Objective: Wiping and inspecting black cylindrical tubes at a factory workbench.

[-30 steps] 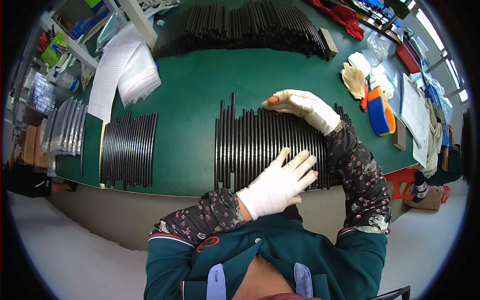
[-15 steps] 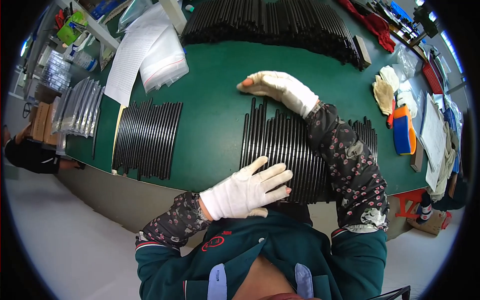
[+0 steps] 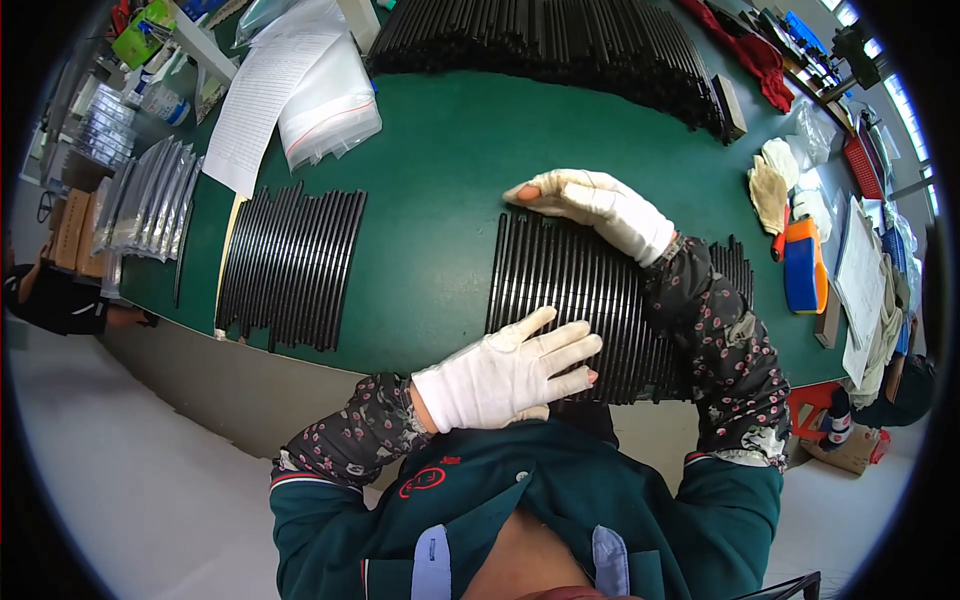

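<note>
A row of slim black rods (image 3: pixel 565 275) lies side by side in front of me. My left hand (image 3: pixel 505 378), in a white glove, rests with fingers spread over the near left ends of the rods. At their far ends is my right hand (image 3: pixel 600 212), also gloved, its fingers stretched out side by side and lightly bent along the row's edge. Neither hand grips a rod. Below the right forearm part of the row is hidden, and more rods (image 3: pixel 735 270) show to its right.
Another row of black rods (image 3: pixel 290 270) lies at the left, with a large pile (image 3: pixel 550 40) at the back. Papers (image 3: pixel 245 120) and plastic bags (image 3: pixel 325 120) lie back left. Spare gloves (image 3: pixel 770 185) and a blue-orange block (image 3: pixel 805 265) sit at right. A person (image 3: pixel 60 300) is at far left.
My right hand has moved right and nearer, onto the far rod ends, which now stand more even. My left hand has shifted slightly right.
</note>
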Motion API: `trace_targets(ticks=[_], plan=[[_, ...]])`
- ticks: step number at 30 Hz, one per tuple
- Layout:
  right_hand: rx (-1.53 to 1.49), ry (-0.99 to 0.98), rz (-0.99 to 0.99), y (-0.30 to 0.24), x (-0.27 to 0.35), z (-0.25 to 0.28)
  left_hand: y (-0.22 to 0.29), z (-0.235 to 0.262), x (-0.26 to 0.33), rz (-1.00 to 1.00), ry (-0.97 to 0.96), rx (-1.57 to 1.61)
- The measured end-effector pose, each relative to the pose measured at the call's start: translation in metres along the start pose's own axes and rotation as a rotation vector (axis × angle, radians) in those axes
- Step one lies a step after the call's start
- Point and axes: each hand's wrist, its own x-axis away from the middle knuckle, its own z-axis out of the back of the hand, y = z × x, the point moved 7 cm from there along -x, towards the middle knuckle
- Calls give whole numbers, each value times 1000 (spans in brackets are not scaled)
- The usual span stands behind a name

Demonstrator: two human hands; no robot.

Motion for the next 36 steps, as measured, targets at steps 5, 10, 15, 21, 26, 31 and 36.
trace_targets(ticks=[5,10,15,21,26,31,36], plan=[[-37,90,56,-4,9,12,9,7,-6,90,-16,49],[0,52,34,-3,19,4,9,-5,-14,148,43,-44],[-75,35,41,-6,21,1,12,-5,-15,136,92,-76],[1090,251,113,-64,73,-42,11,2,7,195,46,-53],[1403,58,41,-29,124,-117,1,2,35,295,-31,-129],[1527,108,-137,2,136,-138,-4,4,55,346,9,-146],[1493,93,-116,6,127,-141,-5,3,56,361,-34,-173]])
